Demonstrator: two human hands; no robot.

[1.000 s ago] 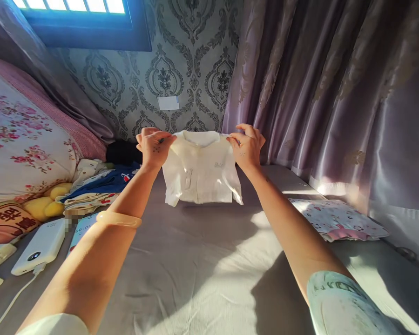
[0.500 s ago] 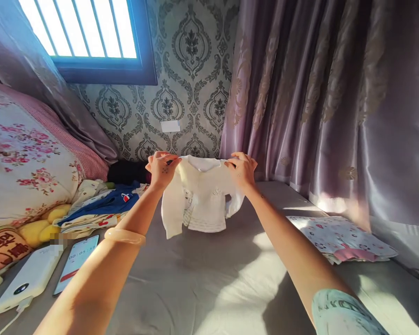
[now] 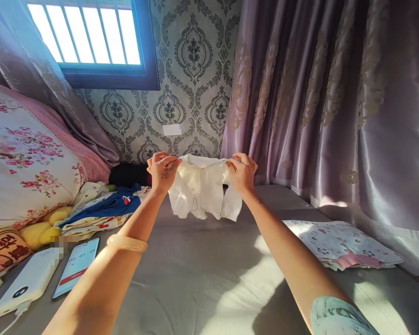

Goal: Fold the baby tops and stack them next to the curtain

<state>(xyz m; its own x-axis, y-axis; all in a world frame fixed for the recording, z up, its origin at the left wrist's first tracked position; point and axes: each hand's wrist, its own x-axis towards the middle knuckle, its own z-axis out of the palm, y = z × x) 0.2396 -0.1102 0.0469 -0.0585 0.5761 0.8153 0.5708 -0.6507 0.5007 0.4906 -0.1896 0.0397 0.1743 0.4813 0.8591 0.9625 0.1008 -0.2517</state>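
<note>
A small white long-sleeved shirt [image 3: 204, 188] hangs between my two hands above the grey bed sheet [image 3: 181, 260]. My left hand [image 3: 163, 171] pinches it at one shoulder, near the collar. At the opposite shoulder my right hand [image 3: 242, 171] grips the cloth between thumb and fingers. The collar faces up, and the sleeves and hem dangle in creased folds. A faint printed pattern shows on the front.
Folded baby clothes [image 3: 103, 209] lie on the left beside a floral quilt [image 3: 24, 158]. Nearer me are a phone [image 3: 76, 269] and a white power bank [image 3: 28, 281] with a cable. A folded printed cloth [image 3: 338, 242] lies right, by the purple curtain [image 3: 293, 102].
The shirt's lower part has swung and bunched upward, so it looks shorter and more crumpled. Both hands keep their hold at the shoulders, nearly in place. The view has shifted slightly.
</note>
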